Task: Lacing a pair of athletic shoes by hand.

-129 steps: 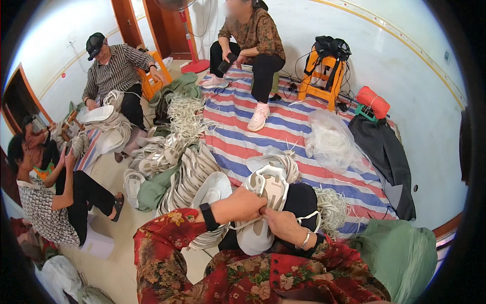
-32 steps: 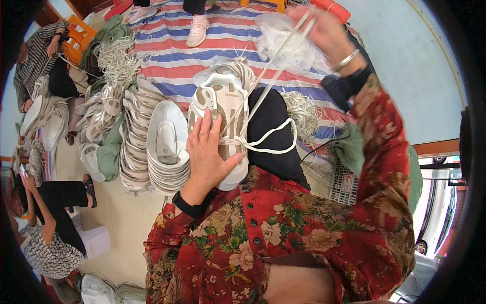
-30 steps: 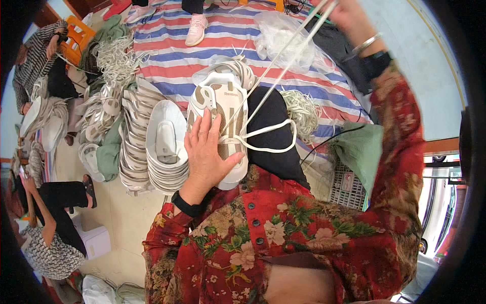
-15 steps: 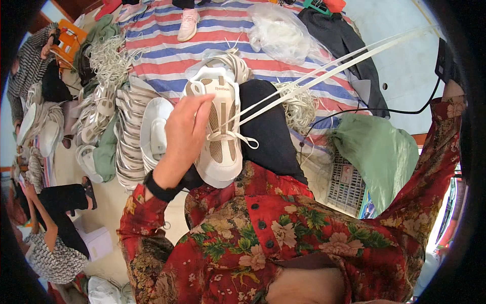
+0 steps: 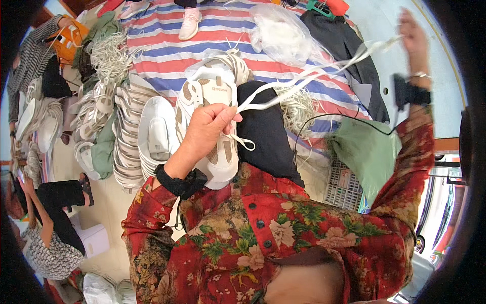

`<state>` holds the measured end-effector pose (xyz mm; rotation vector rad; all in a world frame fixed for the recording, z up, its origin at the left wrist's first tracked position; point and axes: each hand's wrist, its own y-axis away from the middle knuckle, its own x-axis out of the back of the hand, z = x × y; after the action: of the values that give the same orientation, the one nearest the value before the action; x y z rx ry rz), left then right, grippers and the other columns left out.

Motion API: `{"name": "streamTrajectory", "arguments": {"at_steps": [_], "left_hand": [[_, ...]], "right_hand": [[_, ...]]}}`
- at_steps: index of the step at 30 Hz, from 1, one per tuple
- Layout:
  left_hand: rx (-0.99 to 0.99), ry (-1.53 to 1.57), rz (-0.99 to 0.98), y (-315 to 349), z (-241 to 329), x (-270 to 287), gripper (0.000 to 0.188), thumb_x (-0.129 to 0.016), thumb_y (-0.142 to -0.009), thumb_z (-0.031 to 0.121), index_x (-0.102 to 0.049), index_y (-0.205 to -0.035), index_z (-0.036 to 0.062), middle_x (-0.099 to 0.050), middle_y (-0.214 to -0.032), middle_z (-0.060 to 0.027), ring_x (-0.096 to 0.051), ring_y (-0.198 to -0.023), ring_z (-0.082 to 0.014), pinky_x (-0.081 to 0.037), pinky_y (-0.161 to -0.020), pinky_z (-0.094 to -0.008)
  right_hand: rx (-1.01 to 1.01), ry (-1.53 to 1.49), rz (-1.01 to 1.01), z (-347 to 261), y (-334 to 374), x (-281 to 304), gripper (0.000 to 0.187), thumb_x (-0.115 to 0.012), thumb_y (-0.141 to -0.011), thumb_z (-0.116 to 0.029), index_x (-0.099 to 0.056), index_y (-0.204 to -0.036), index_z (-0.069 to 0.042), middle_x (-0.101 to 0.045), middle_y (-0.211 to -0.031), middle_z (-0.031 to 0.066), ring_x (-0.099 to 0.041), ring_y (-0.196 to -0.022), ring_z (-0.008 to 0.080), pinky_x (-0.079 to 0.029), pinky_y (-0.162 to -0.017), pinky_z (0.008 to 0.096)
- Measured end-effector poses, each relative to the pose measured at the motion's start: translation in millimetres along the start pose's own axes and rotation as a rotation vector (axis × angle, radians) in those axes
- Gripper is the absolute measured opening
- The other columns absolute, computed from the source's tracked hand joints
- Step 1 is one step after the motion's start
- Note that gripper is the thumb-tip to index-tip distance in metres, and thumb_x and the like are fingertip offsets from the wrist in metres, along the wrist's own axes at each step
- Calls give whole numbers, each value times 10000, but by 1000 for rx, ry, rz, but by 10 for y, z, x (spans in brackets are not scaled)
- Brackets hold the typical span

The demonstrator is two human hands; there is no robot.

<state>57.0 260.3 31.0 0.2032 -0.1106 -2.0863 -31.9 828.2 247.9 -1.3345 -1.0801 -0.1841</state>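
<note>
A white and beige sneaker (image 5: 221,161) rests on my lap, its toe toward me and a lace bow across its front. My left hand (image 5: 207,130) is closed over the sneaker's tongue area, thumb and finger pinching the white shoelace (image 5: 298,83). Two strands of that lace run up to the right, slightly slack. Raised at the upper right, my right hand (image 5: 415,40) is smeared by motion, with the lace's far ends at its fingers. Part of the lacing lies hidden behind my left hand.
Left of the sneaker stands a row of nested shoes (image 5: 127,137). Loose laces (image 5: 299,107) lie heaped beside my dark-clad knee (image 5: 268,131). Beyond are a striped sheet (image 5: 217,38) and a clear plastic bag (image 5: 281,35). A green bag (image 5: 367,152) covers a crate (image 5: 344,182). Other people sit at left.
My left hand has moved right and now pinches the lace beside the sneaker. My right hand has come into view from the right edge, and the once taut strands now sag.
</note>
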Motion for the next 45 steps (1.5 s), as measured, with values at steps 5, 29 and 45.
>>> {"name": "streamTrajectory", "arguments": {"at_steps": [5,29,45], "left_hand": [[-98,-362,47,24,-5,-57,226,-571,-901,194,-673,-807,15,-570,-642,-38,-528,-602,-102,-420,-562,-273],[-15,-713,505,592,-455,144,193,-690,-825,175,-558,-774,44,-493,-605,-34,-503,-520,-131,-424,-496,-298],[-392,-930,532,753,-357,290,145,-701,-745,121,-634,-869,89,-568,-919,-80,-515,-900,-265,-420,-781,-349]], "right_hand": [[-506,-923,-593,-2717,410,-2180,163,-583,-822,-92,-653,-957,-32,-660,-1060,105,-575,-1087,199,-432,-938,312],[-320,-601,-990,-3299,1166,-2837,363,-640,-814,-366,-625,-825,-3,-618,-626,158,-635,-591,313,-505,-569,396],[-895,-1218,-1123,-3294,1171,-2766,168,-562,-878,-173,-643,-894,-28,-496,-552,-27,-430,-439,31,-293,-388,201]]}}
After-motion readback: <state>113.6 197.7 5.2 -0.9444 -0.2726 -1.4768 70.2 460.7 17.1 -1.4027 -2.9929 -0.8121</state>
